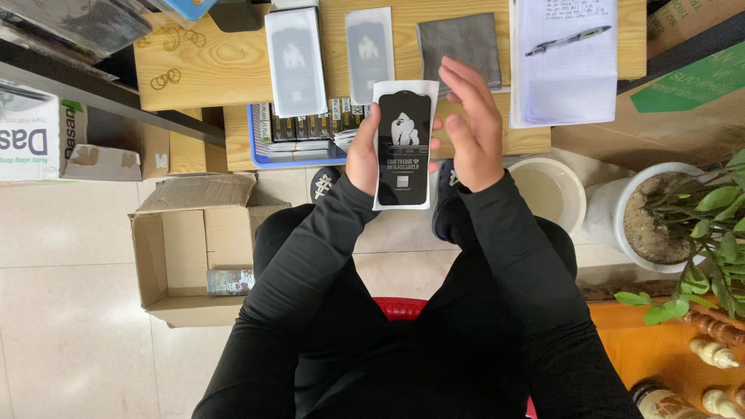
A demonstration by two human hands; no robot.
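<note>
Wooden desk (225, 70) behind; left hand (363, 159) grips black packet (403, 147) (upright), right hand (469, 128) open beside.

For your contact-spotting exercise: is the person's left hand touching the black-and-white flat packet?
Touching. The head view shows the left hand gripping the packet's left edge, thumb over its front.

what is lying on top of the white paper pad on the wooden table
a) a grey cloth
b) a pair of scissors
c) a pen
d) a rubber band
c: a pen lies slantwise across the white paper pad at the table's right end; the grey cloth lies on the wood beside the pad, not on it.
</note>
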